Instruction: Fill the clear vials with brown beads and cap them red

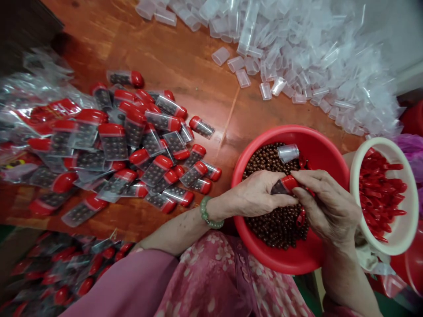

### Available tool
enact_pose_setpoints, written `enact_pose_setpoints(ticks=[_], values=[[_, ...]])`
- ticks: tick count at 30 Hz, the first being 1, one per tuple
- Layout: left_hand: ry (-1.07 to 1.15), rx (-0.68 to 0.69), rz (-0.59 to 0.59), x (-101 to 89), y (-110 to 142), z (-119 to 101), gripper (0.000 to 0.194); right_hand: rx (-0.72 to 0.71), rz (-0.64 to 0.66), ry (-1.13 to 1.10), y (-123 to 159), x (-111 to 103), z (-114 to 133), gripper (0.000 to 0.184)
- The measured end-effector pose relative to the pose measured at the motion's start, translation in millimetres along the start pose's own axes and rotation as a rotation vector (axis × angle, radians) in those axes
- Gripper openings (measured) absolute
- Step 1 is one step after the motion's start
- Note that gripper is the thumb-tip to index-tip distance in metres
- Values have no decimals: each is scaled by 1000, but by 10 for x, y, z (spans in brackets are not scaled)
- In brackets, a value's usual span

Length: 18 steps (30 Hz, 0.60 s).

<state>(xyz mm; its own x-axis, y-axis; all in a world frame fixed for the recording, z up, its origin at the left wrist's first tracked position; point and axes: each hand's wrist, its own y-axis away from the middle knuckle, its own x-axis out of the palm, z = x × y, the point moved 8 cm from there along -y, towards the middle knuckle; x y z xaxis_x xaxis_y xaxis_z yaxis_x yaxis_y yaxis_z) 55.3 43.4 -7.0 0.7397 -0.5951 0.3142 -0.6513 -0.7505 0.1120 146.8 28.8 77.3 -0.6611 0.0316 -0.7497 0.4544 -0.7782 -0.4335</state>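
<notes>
Two bare hands work over a round red plastic basin point(291, 132) heaped with small, glossy brown beads point(264, 160). The left hand point(254, 193), with a green bead bracelet point(207, 213) at its wrist, is closed around a small clear plastic tube point(279, 188). The right hand point(325, 207) grips the tube's red cap point(290, 182), so the dark-filled tube sits between the two hands, just above the beads. An empty clear tube point(288, 153) lies on the beads near the far rim, with a few loose red caps point(301, 161) just beside it.

Just right of the basin, a tilted round white bowl point(408, 207) holds a heap of glossy red caps point(380, 189). Beyond the basin, a strip of bare reddish-brown wooden table point(228, 110) gives open room before a large pile of empty clear plastic tubes point(297, 57) at the far side. To the left, capped tubes filled with brown beads point(132, 145) lie scattered on the table. More filled tubes point(66, 273) lie below the table's near edge. Pink floral clothing point(211, 273) fills the bottom of the view.
</notes>
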Motion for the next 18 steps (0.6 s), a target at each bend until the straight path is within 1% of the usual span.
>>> enact_pose_setpoints(ticks=[6, 10, 13, 18], values=[[-216, 32, 7, 10, 24, -44, 16, 22, 96, -55, -12, -2, 43, 43], [-334, 35, -30, -4, 44, -57, 13, 37, 115, -96, 0, 4, 41, 43], [-306, 44, 0, 16, 40, -61, 14, 29, 89, -95, 8, 1, 41, 43], [-157, 62, 38, 27, 13, -43, 17, 12, 32, -55, 11, 36, 48, 41]])
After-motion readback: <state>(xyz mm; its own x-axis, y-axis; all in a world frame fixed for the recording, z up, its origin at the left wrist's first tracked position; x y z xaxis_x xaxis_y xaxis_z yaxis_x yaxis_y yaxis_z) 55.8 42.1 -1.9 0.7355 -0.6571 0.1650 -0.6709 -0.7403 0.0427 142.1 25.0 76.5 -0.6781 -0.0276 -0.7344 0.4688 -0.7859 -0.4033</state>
